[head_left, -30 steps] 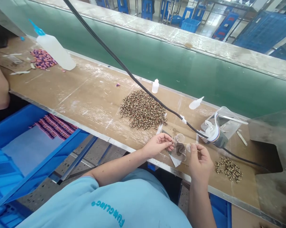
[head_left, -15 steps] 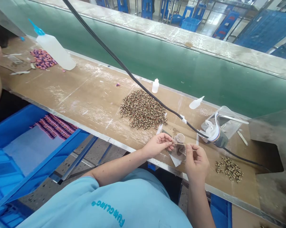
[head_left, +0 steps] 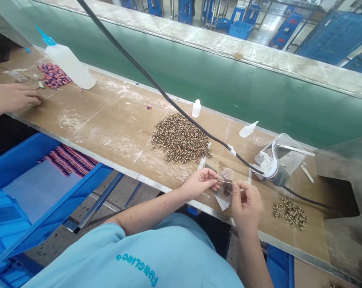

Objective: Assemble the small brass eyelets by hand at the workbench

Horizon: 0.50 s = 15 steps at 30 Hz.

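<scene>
Left hand: thumb and fingers pinched on a small dark piece, above the near edge of the tabletop.
Right hand: thumb and fingers gripping a thin pale stick that points left (whether its tip touches the piece is too small to tell).
Small dark piece: at the left hand's fingertips, left of the right hand, with the stick spanning the gap between the two.
Clear cup: just beyond that gap, farther from the near edge than the fingertips.
Large pile of small parts: beyond the left hand, around the middle of the tabletop.
Small pile of parts: to the right of the right hand, toward the near right corner.
Far edge: a small white bottle, upright, behind the large pile.
Far left corner: a large bottle with a blue nozzle.
Left end: a co-worker's hand near the tabletop's near edge.
</scene>
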### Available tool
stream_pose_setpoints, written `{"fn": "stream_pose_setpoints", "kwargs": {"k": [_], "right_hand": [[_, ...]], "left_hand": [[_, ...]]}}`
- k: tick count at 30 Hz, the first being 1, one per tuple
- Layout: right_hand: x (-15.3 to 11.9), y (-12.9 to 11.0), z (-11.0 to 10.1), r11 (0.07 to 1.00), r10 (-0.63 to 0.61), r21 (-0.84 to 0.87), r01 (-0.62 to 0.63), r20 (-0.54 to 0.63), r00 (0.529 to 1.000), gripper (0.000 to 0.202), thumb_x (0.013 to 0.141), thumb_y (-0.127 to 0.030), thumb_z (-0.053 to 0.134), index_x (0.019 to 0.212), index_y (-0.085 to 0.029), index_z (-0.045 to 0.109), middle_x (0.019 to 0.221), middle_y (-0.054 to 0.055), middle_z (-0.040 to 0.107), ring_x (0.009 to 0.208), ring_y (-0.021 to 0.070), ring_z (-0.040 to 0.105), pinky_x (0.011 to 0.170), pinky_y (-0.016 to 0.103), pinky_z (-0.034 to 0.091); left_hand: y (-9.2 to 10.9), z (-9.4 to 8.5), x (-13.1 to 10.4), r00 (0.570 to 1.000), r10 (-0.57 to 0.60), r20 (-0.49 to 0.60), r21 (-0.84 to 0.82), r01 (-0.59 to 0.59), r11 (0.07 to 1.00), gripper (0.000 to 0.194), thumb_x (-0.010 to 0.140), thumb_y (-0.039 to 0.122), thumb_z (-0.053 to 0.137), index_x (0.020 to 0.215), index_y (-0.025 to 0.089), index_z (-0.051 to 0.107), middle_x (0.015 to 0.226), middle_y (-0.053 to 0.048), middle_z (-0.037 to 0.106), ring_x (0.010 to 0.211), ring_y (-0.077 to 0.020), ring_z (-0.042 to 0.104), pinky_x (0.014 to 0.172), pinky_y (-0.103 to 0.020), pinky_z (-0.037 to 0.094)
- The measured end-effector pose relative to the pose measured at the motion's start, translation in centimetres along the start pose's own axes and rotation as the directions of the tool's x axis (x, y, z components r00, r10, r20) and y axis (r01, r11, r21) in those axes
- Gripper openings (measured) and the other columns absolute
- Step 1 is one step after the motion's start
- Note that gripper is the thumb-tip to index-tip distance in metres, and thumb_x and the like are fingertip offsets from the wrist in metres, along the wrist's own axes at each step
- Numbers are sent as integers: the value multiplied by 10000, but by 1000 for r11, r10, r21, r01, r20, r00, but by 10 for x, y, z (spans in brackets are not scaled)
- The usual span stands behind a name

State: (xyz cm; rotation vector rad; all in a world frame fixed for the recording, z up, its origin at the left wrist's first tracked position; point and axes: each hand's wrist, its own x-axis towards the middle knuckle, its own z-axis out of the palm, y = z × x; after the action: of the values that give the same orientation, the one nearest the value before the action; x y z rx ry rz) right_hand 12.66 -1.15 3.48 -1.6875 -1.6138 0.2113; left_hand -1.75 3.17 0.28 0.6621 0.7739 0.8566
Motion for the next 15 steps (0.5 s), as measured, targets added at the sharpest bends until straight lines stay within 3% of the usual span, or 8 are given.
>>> {"fn": "stream_pose_setpoints", "kwargs": {"k": [8,15], "right_hand": [[-3,0,1,987,-148,-65,147,-21,989,189,893,-298,479,791,-194,599,741,21,627,608,106,520,605,236,418],[-4,0,-1,992,-110,-61,106,-58,992,201,895,-304,476,774,-194,593,744,25,624,621,115,526,616,252,417]], "left_hand": [[0,-1,-1,1000,8,-7,3,-8,1000,370,616,380,780,771,129,556,648,-5,646,627,-105,629,635,-232,488],[-1,-1,0,1000,14,3,-5,-14,1000,378,610,389,783,766,126,560,649,-12,656,627,-104,631,640,-234,491]]}}
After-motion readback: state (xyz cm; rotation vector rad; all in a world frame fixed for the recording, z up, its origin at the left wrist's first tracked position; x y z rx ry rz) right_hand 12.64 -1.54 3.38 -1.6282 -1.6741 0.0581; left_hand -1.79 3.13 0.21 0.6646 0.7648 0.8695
